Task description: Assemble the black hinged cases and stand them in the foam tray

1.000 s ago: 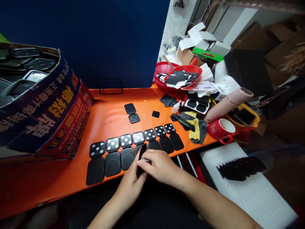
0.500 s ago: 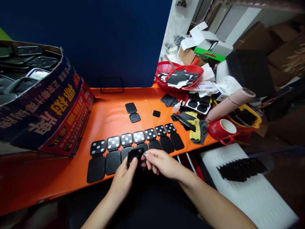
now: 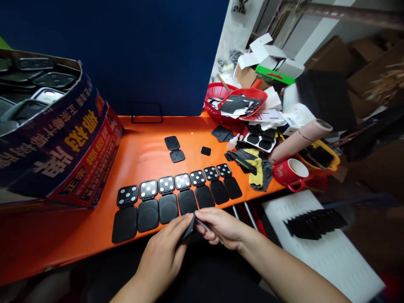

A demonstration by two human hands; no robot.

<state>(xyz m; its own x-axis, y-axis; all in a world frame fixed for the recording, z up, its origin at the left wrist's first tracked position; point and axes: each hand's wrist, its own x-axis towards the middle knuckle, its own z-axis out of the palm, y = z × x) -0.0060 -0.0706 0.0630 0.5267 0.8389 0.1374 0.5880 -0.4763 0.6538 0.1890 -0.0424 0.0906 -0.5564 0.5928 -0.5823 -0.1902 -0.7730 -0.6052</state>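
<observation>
Plates [image 3: 168,208] lie between box [image 3: 82,147], left, and mug [image 3: 284,173], right.

Carton [image 3: 67,147], blue and red, bears large "椰树牌" and smaller "正宗"; red mug [image 3: 282,173] bears illegible pale script.

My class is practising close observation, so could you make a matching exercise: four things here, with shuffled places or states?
1. Left hand
2. Right hand
3. Mug
4. Cardboard box

A. Beside a yellow-and-grey cloth
B. Holding a slim tool
C. Filled with black pieces
D. Gripping a flat dark piece

Pairs: 1-D, 2-B, 3-A, 4-C
</observation>
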